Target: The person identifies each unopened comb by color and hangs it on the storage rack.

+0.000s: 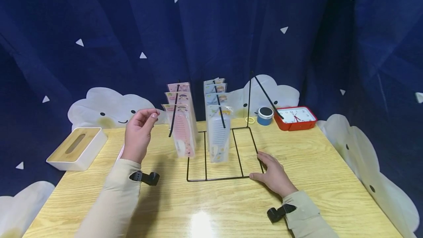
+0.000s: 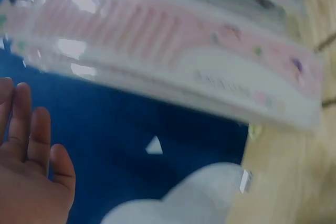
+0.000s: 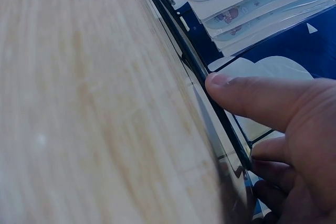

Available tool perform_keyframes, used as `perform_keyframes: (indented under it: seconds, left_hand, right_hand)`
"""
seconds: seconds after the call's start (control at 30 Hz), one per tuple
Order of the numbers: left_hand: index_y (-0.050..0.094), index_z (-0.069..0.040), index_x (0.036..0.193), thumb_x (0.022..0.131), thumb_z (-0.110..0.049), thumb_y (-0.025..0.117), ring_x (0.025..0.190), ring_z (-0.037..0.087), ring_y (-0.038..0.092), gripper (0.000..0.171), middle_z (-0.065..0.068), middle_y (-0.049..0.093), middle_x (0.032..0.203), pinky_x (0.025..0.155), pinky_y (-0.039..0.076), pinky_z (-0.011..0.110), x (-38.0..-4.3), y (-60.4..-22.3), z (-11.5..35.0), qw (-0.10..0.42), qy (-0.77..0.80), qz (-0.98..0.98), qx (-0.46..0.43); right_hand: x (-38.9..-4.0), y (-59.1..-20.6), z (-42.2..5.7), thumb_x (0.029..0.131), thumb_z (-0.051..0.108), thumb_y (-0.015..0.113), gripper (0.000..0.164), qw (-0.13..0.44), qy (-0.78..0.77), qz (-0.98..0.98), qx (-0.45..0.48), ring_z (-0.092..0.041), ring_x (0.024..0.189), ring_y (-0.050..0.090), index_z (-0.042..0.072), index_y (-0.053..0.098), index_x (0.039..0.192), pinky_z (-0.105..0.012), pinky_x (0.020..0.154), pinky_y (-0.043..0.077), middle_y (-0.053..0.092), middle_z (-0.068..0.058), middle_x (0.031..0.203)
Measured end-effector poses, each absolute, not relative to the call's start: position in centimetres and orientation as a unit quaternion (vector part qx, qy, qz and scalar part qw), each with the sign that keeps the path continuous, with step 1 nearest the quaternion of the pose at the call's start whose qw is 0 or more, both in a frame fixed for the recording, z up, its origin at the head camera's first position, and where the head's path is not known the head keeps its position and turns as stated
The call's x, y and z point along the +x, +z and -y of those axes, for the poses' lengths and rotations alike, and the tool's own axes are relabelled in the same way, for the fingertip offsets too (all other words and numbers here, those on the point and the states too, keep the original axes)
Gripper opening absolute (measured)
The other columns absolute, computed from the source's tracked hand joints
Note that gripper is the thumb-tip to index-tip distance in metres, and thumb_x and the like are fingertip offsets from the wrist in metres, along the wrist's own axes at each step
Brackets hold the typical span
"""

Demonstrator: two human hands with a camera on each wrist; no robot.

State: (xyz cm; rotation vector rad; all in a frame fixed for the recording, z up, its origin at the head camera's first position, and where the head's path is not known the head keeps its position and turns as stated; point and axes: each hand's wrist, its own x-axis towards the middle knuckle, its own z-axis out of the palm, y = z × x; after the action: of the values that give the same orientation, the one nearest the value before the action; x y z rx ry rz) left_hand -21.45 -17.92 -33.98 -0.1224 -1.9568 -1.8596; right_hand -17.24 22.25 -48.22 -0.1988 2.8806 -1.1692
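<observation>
A black wire display rack (image 1: 223,178) stands on the table. Several packaged pink combs (image 1: 181,129) hang from its left hook, and several packaged blue combs (image 1: 218,135) from the middle one. My left hand (image 1: 139,129) is raised just left of the front pink pack, fingers loosely bent, nothing held. In the left wrist view its fingers (image 2: 39,135) lie apart from the pink comb pack (image 2: 157,40). My right hand (image 1: 274,173) holds the rack's front right base corner, thumb at the front rod and fingers at the side rod. The right wrist view shows the thumb (image 3: 252,95) against the rod.
The rack's right hook (image 1: 268,96) is bare. Behind it are a blue round container (image 1: 264,116), a yellow ring (image 1: 250,120) and a red clock (image 1: 295,118). A tissue box (image 1: 77,148) stands at left. A pink-edged item (image 1: 120,152) lies partly under the left forearm.
</observation>
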Motion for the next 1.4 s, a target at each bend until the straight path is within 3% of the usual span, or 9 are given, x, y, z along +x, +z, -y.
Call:
perform_keyframes:
  seconds: [0.2, 0.53, 0.67, 0.83, 0.97, 1.07, 1.13, 1.27, 1.4]
  left_hand:
    - [0.067, -0.006, 0.108, 0.102, -0.016, 0.06, 0.094, 0.012, 0.06, 0.014, -0.005, 0.067, 0.1, 0.077, 0.043, 0.023, -22.1, -36.2, 20.5, 0.215, -0.66, 0.72, 0.005]
    - [0.066, 0.006, 0.119, 0.102, -0.017, 0.059, 0.096, 0.005, 0.065, 0.028, -0.012, 0.07, 0.097, 0.085, 0.048, 0.016, -23.0, -41.4, 25.9, 0.219, -0.669, 0.702, 0.107]
    - [0.065, 0.002, 0.126, 0.104, -0.024, 0.056, 0.101, 0.003, 0.062, 0.035, -0.013, 0.07, 0.103, 0.091, 0.044, 0.017, -22.7, -42.9, 27.6, 0.199, -0.646, 0.72, 0.161]
    - [0.061, -0.006, 0.138, 0.106, -0.037, 0.048, 0.128, 0.016, 0.052, 0.046, 0.004, 0.062, 0.137, 0.108, 0.038, 0.034, -22.1, -44.4, 29.0, 0.136, -0.581, 0.777, 0.201]
    - [0.037, -0.003, 0.154, 0.106, -0.033, 0.045, 0.145, 0.035, 0.035, 0.057, 0.018, 0.037, 0.158, 0.116, 0.03, 0.047, -21.8, -45.5, 30.2, 0.054, -0.527, 0.829, 0.178]
    - [0.015, 0.001, 0.159, 0.106, -0.029, 0.045, 0.145, 0.048, 0.026, 0.068, 0.03, 0.022, 0.16, 0.115, 0.026, 0.056, -21.8, -46.0, 31.0, 0.001, -0.46, 0.875, 0.15]
    - [0.01, 0.005, 0.158, 0.104, -0.027, 0.048, 0.143, 0.053, 0.024, 0.073, 0.035, 0.019, 0.158, 0.114, 0.024, 0.061, -22.0, -46.2, 31.4, -0.026, -0.4, 0.906, 0.134]
    - [0.009, 0.01, 0.155, 0.098, -0.025, 0.053, 0.138, 0.059, 0.026, 0.08, 0.042, 0.023, 0.151, 0.111, 0.024, 0.065, -22.3, -46.5, 31.5, -0.068, -0.29, 0.949, 0.101]
    - [0.015, 0.014, 0.153, 0.095, -0.021, 0.061, 0.132, 0.06, 0.035, 0.081, 0.045, 0.033, 0.143, 0.106, 0.032, 0.066, -22.3, -46.6, 31.3, -0.066, -0.247, 0.964, 0.076]
  right_hand:
    - [-17.2, -48.2, -22.3, 0.083, 0.034, 0.083, 0.085, 0.011, -0.374, -0.925, -0.066, -0.046, 0.143, 0.03, -0.004, 0.044, 0.148, -0.064, 0.111, 0.027, 0.038, -0.022, 0.155]
    - [-17.5, -48.4, -22.3, 0.081, 0.032, 0.084, 0.085, 0.0, -0.376, -0.924, -0.071, -0.046, 0.142, 0.032, -0.005, 0.045, 0.147, -0.062, 0.111, 0.029, 0.04, -0.023, 0.154]
    - [-17.5, -48.4, -22.3, 0.081, 0.033, 0.084, 0.085, 0.002, -0.376, -0.924, -0.072, -0.046, 0.142, 0.032, -0.005, 0.046, 0.147, -0.062, 0.111, 0.028, 0.04, -0.023, 0.154]
    - [-17.4, -48.3, -22.3, 0.082, 0.034, 0.084, 0.085, 0.006, -0.375, -0.924, -0.069, -0.046, 0.142, 0.031, -0.004, 0.045, 0.147, -0.062, 0.111, 0.029, 0.04, -0.023, 0.154]
    - [-17.3, -48.4, -22.3, 0.082, 0.034, 0.084, 0.085, 0.009, -0.375, -0.925, -0.068, -0.047, 0.142, 0.031, -0.004, 0.045, 0.147, -0.062, 0.111, 0.029, 0.039, -0.023, 0.154]
    - [-17.3, -48.4, -22.3, 0.082, 0.034, 0.084, 0.085, 0.008, -0.376, -0.924, -0.068, -0.046, 0.142, 0.031, -0.004, 0.045, 0.147, -0.062, 0.111, 0.029, 0.039, -0.023, 0.154]
    - [-17.3, -48.4, -22.3, 0.082, 0.034, 0.084, 0.085, 0.008, -0.376, -0.924, -0.068, -0.046, 0.142, 0.031, -0.005, 0.045, 0.147, -0.062, 0.111, 0.029, 0.039, -0.023, 0.155]
    - [-17.4, -48.4, -22.3, 0.082, 0.033, 0.084, 0.085, 0.01, -0.38, -0.923, -0.066, -0.046, 0.143, 0.03, -0.004, 0.045, 0.147, -0.061, 0.112, 0.028, 0.038, -0.022, 0.156]
    - [-17.4, -48.3, -22.3, 0.082, 0.033, 0.084, 0.085, 0.01, -0.382, -0.922, -0.068, -0.046, 0.143, 0.03, -0.004, 0.045, 0.147, -0.061, 0.112, 0.028, 0.038, -0.022, 0.156]
